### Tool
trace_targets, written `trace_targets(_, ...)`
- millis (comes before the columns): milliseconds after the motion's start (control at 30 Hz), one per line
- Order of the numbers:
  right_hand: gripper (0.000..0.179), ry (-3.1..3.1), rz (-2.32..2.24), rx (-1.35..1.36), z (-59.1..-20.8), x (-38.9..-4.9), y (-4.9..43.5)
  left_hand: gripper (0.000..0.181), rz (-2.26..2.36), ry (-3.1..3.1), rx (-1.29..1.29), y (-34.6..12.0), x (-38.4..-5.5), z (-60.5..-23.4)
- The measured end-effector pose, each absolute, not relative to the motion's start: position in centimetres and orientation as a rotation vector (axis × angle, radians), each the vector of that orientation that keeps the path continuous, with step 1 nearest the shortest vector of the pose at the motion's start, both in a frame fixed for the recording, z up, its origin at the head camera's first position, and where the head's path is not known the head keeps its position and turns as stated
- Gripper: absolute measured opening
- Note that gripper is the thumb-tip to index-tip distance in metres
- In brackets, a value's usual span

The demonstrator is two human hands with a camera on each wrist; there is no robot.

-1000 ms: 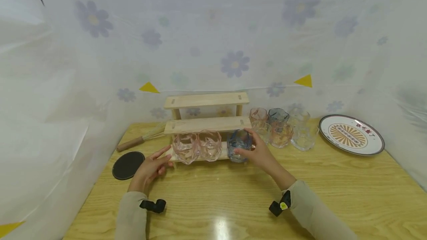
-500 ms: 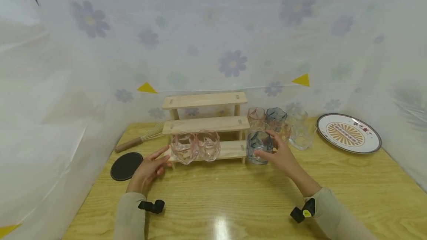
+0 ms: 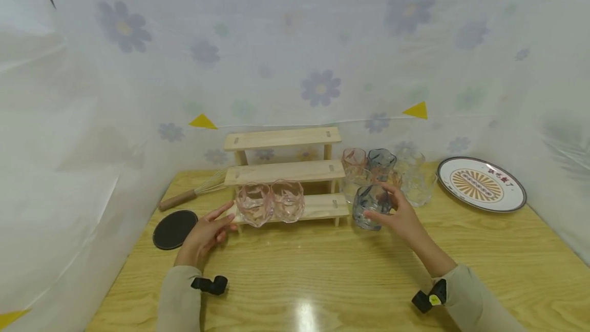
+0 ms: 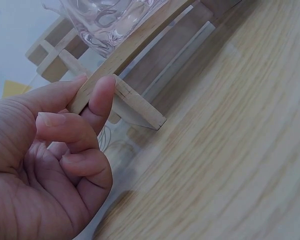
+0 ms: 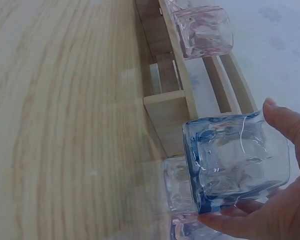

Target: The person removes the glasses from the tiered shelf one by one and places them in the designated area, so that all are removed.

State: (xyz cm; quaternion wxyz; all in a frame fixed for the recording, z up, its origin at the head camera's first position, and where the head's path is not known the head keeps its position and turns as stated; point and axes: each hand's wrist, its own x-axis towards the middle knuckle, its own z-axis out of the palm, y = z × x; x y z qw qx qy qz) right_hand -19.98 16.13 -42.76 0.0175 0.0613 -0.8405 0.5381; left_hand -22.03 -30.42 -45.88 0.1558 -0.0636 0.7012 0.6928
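A blue glass cup (image 3: 370, 208) is held in my right hand (image 3: 400, 215), off the right end of the lowest step of a wooden tiered rack (image 3: 283, 172). In the right wrist view, thumb and fingers grip the blue cup (image 5: 237, 157) by its sides. My left hand (image 3: 206, 232) pinches the left end of that lowest step. The left wrist view has the thumb on one face of the board (image 4: 121, 56) and a finger on the other. Two pink glass cups, a left one (image 3: 254, 205) and a right one (image 3: 288, 201), stand side by side on this step.
Several pink, blue and clear glass cups (image 3: 417, 188) cluster right of the rack, partly behind my right hand. Farther right lies a white patterned plate (image 3: 481, 184). At left are a whisk (image 3: 182, 199) and a black round mat (image 3: 175, 229). A curtain (image 3: 276, 55) hangs behind.
My right hand has carried the blue cup rightward, from the lowest step to beyond the rack's end. My left hand keeps its hold, and the pink cups have not moved.
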Motion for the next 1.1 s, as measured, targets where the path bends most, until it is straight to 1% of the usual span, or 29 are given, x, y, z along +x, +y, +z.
trace_targets(300, 0.09, -2.626, 1.704, 0.128, -44.5, -21.0, 15.9, 0.061, 1.965, 2.024, -0.171, -30.4, -22.0, -45.8)
trace_targets(667, 0.1, -2.686, 1.711, 0.002, -44.9, -21.9, 15.6, 0.06, 1.972, 2.024, -0.158, -30.2, -22.2, -45.9)
trace_targets(1100, 0.102, -2.726, 1.688, 0.022, -45.0, -22.1, 15.0, 0.06, 1.995, 2.002, -0.173, -30.4, -22.2, -45.9)
